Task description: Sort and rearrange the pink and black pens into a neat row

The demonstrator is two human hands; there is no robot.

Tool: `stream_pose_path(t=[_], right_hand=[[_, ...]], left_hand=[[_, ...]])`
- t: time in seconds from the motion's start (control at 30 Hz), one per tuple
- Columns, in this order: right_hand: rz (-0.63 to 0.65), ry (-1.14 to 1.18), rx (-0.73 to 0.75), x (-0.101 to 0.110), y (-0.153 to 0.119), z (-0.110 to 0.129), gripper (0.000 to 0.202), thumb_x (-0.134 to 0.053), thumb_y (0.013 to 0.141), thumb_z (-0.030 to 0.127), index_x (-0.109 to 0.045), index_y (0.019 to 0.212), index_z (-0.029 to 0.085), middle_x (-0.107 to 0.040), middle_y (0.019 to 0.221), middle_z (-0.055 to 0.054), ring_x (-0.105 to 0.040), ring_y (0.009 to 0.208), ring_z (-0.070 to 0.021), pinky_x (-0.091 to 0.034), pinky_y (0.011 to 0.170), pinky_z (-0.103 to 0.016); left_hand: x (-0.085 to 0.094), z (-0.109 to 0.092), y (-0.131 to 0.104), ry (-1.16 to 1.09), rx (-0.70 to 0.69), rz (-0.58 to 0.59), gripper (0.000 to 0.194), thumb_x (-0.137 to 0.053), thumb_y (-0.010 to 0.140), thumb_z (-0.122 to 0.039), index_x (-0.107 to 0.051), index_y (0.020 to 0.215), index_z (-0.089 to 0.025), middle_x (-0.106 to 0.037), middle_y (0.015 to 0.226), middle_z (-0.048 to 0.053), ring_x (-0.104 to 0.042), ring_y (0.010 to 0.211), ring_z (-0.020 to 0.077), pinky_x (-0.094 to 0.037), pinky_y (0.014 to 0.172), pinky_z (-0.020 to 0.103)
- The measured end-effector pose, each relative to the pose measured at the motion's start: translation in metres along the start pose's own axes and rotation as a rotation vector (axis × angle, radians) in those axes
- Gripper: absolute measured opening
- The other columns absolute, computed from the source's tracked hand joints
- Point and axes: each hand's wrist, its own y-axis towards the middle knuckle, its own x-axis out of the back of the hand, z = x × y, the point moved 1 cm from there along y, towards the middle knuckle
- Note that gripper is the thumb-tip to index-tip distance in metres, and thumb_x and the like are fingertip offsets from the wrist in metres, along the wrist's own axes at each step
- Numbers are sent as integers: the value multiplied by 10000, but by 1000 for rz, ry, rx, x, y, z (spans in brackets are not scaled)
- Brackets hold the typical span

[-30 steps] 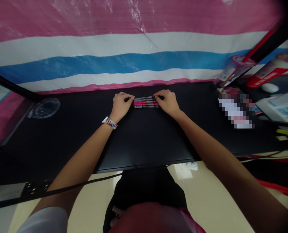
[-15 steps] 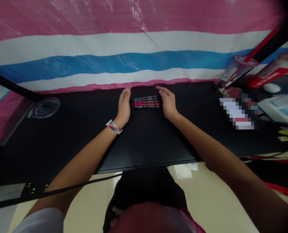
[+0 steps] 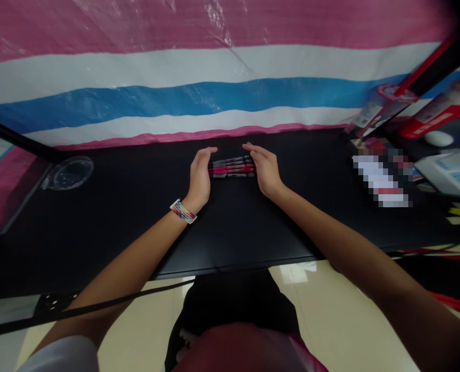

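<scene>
Several pens (image 3: 233,168), dark and grey with pink-red ones among them, lie side by side on the black desk. They form a small row running left to right between my hands. My left hand (image 3: 200,175), with a colourful woven band at the wrist, stands on edge at the pens' left ends, palm inward and fingers stretched out. At the right ends my right hand (image 3: 267,169) stands the same way, its fingers extended toward the far side. Both palms appear to touch the pen ends, and neither hand is wrapped around a pen.
A clear round plastic lid or dish (image 3: 72,172) lies at the left. To the right stand a clear container with a red rim (image 3: 388,103), a red-and-white tube (image 3: 434,111), a white rounded object (image 3: 439,138) and a box (image 3: 452,168). A striped sheet (image 3: 214,95) hangs behind the desk.
My hands have come slightly closer together, their fingertips curving inward against the pen ends. The pens now sit a little nearer to me and slant slightly, fanned toward the left.
</scene>
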Motion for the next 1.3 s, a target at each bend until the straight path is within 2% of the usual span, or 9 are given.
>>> stream_pose_path(t=[0.23,0.33,0.4,0.47,0.63,0.87,1.03,1.17,1.3], right_hand=[[-15,-106,45,4,-5,14,273,-637,997,261,-873,1134,262,-819,1438,-94,-681,1505,-322,-468,1321,-563],[15,-255,183,8,-10,29,214,-652,988,254,-863,1017,268,-840,1316,-93,-756,1332,-332,-532,1228,-556],[124,-423,363,7,-17,40,174,-680,988,261,-843,926,265,-840,1152,-93,-752,1187,-338,-537,1169,-575],[244,-576,507,5,-24,49,196,-669,1006,255,-827,891,261,-806,1099,-103,-696,1144,-349,-545,1088,-577],[413,-770,662,-1,-35,56,194,-654,996,198,-819,904,242,-755,1074,-129,-610,1095,-362,-500,961,-549],[513,-806,666,4,-32,60,68,-750,946,258,-818,947,261,-785,965,-72,-614,1046,-341,-429,986,-549],[610,-762,683,6,-29,58,123,-743,930,213,-841,990,255,-800,966,-70,-643,1021,-328,-464,941,-523],[479,-580,586,9,-22,58,156,-717,971,258,-859,1024,296,-806,978,-48,-672,950,-282,-542,935,-481],[325,-414,421,15,-14,61,120,-782,969,363,-881,1013,313,-820,952,-33,-708,906,-259,-581,896,-443]], left_hand=[[7,-1,3,-2,-11,2,420,-460,1187,-606,-748,1147,-303,-784,1310,66,-717,1319,257,-548,1185,438],[16,2,11,18,-5,-36,357,-518,1172,-550,-753,1095,-293,-783,1249,75,-707,1278,274,-518,1203,463],[21,5,16,46,0,-62,320,-544,1160,-511,-757,1073,-289,-781,1218,73,-695,1262,277,-494,1220,467],[25,6,19,76,-4,-82,317,-545,1158,-504,-753,1057,-288,-776,1194,69,-688,1242,276,-492,1216,460],[25,5,19,121,-37,-54,342,-542,1163,-545,-746,1047,-295,-762,1173,72,-692,1203,279,-517,1174,456],[24,-3,15,101,-78,-12,335,-585,1149,-564,-738,1046,-284,-760,1230,81,-710,1206,282,-541,1154,464],[24,-26,9,133,-170,47,269,-653,1124,-516,-739,1025,-281,-785,1117,68,-725,1124,289,-536,1093,480],[25,-46,2,236,-298,196,207,-653,1123,-465,-775,1122,-299,-830,1083,42,-724,1141,299,-496,1131,511],[22,-53,0,302,-394,262,149,-718,1075,-395,-815,1036,-289,-850,1057,38,-719,1099,301,-537,1059,499]])
